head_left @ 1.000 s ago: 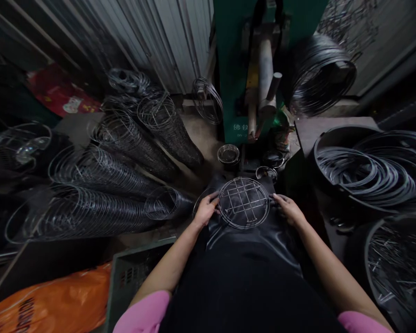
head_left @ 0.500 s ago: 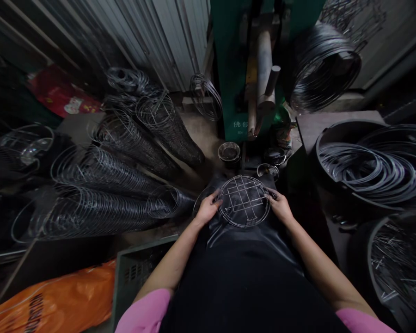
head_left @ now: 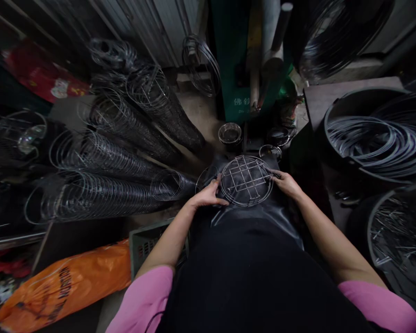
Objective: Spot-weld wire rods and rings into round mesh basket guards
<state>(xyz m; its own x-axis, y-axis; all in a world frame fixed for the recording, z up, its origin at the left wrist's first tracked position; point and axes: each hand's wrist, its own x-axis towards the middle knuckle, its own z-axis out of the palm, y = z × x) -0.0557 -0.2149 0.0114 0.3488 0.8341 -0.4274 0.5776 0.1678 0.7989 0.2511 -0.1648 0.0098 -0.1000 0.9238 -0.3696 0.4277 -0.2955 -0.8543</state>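
Observation:
A round wire rack (head_left: pixel 247 181), a ring with crossing wires, lies over the dark apron on my lap. More than one ring seems stacked at its rim. My left hand (head_left: pixel 208 193) is at the rack's left edge, thumb below and fingers above, parted along the rim. On the opposite edge, my right hand (head_left: pixel 287 183) pinches the rim between thumb and fingers. Close to my left fingers is another thin wire ring (head_left: pixel 205 178), partly hidden behind the hand.
Tall stacks of wire rings (head_left: pixel 104 196) stand to the left. Ahead rises a green machine (head_left: pixel 234 104) with metal arms. Right, a tub (head_left: pixel 333 108) holds wire hoops and another bin (head_left: pixel 370 226) holds short rods. An orange sack (head_left: pixel 76 286) lies beside a green crate (head_left: pixel 138 245) lower left.
The view has tilted down, so the machine sits higher. My left thumb has slid down the rim, away from the fingers. The rack stays between both hands.

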